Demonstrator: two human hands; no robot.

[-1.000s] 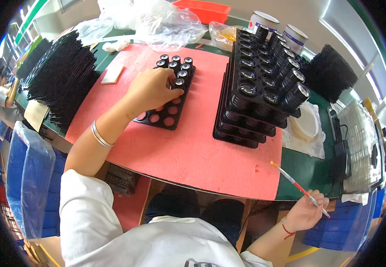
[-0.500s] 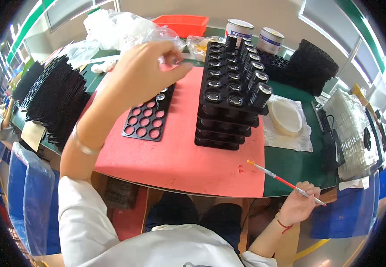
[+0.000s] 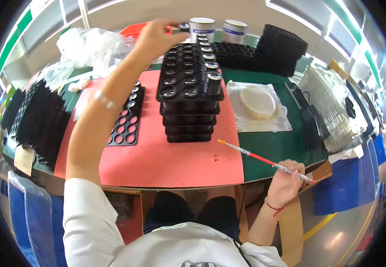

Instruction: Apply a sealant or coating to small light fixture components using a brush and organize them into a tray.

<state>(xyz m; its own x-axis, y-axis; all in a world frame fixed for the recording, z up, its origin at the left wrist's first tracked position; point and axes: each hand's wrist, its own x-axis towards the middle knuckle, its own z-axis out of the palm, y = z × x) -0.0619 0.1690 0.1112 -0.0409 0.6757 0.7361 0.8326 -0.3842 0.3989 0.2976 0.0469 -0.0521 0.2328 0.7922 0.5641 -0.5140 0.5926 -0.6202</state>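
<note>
My left hand (image 3: 156, 36) reaches over the far end of a stack of black trays (image 3: 188, 109). Its fingers pinch a small black cylinder (image 3: 183, 27) with a shiny top, held above the tray. Several similar black cylinders (image 3: 213, 83) stand upright along the right side of the top tray, and shiny round pieces sit in its other holes. Low at the right, my right hand (image 3: 286, 180) is closed round a thin brush (image 3: 262, 159) with a red handle, its yellow tip pointing left. Partly hidden behind my left forearm lies a flat black tray (image 3: 130, 127) with round holes, some filled.
A pink mat (image 3: 175, 164) covers the green table. A round whitish dish (image 3: 258, 103) rests on a sheet at the right. Two cans (image 3: 235, 32) stand behind the stack. Black trays (image 3: 46, 120) crowd the left; clear plastic trays (image 3: 335, 104) are at the far right.
My left hand has moved from above the flat tray to the stack's far end and now pinches a black cylinder. My right hand still holds the brush. The view has shifted to the right.
</note>
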